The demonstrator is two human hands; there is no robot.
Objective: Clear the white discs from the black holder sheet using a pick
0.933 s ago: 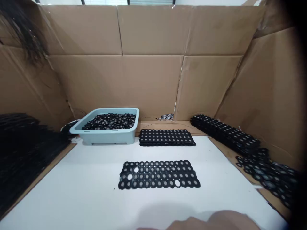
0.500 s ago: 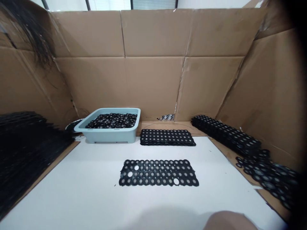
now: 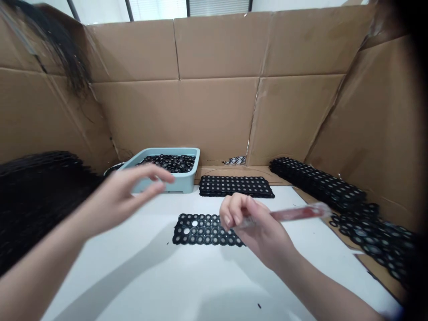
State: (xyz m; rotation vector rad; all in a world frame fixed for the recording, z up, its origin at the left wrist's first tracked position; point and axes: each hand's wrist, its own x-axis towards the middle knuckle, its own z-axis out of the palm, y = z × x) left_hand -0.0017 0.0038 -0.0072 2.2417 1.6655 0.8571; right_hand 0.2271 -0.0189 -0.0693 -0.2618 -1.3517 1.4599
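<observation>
Right hand [image 3: 257, 225] is the nearer of my two to the work: its fingers are curled shut around a thin red stick [image 3: 294, 214], blurred, whose long axis runs out to the right and slightly away from me, toward the right edge of the desk [image 3: 133, 276]. I can't tell which end is the working tip. That hand hangs over the right end of a flat black sheet of rings [image 3: 205, 229], hiding that end. The sheet lies on the white desk about mid-width, its long axis parallel to the near edge, so it stretches leftward from under my right hand. A few of its cells show white rather than grey near its left end.

Left hand [image 3: 125, 196] hovers further left and a little further from me, fingers spread and empty, pointing right. It is above the desk between the sheet and a pale blue tub [image 3: 187, 178] of loose black rings; whether a fingertip touches the tub's front wall I cannot tell.

Beyond the sheet, near the far edge, lies a second black sheet stack [image 3: 236, 186], also lengthwise left to right, just right of the tub. Along the right edge a long pile of sheets [image 3: 317, 185] runs diagonally, and a dark heap [image 3: 40, 191] fills the left edge. Cardboard walls [image 3: 214, 111] close in the back and sides.
</observation>
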